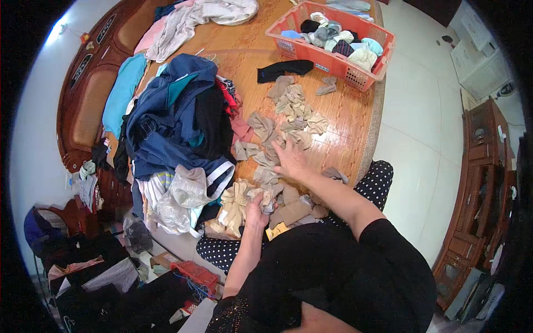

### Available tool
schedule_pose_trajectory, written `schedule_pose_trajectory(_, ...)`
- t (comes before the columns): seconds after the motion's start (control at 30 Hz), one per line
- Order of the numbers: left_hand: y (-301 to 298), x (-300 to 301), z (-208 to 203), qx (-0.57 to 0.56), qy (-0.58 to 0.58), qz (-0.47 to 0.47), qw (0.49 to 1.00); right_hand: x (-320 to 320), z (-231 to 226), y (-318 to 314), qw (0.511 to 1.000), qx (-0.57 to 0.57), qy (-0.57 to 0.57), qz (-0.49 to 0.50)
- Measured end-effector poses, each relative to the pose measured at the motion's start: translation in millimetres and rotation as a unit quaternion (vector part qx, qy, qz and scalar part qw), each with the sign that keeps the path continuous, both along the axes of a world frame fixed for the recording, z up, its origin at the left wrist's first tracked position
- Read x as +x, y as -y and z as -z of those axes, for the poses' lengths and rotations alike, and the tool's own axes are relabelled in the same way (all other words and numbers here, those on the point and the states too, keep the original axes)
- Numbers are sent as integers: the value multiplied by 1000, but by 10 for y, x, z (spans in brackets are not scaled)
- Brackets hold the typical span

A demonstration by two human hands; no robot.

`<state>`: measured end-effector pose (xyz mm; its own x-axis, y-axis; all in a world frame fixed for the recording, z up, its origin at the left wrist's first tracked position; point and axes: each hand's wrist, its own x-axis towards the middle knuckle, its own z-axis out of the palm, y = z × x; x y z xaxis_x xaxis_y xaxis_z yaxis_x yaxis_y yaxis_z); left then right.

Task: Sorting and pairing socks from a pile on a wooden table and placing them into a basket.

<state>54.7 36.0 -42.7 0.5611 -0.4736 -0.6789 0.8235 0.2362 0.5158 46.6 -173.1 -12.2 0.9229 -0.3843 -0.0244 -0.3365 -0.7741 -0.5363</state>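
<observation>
My left hand is closed around a crumpled beige sock, close to my lap. Farther forward, my right hand has its fingers spread and touches the loose beige socks scattered over the wooden mat. More beige socks trail away toward the far side. A cream bunch of socks lies just left of my left hand. Brown and tan pieces are heaped against my lap, with a bit of yellow among them.
A big pile of dark blue clothes stands to the left, with a clear plastic bag at its near edge. Ahead right sits a red plastic basket of rolled socks. A black sock lies before it. The mat's edge runs along the right.
</observation>
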Motion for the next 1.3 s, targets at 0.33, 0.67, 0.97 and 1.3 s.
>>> schedule_pose_trajectory(0.33,119,108,-162,-66,-6,100,993,122,583,-161,990,71,13,-121)
schedule_pose_trajectory(0.67,359,311,401,56,-38,67,995,-381,342,-90,889,187,204,-366)
schedule_pose_trajectory(0.97,136,314,722,133,149,-18,980,161,444,867,989,79,118,-46)
schedule_pose_trajectory(1.3,70,330,666,151,88,-9,984,891,210,1213,991,-56,117,-21)
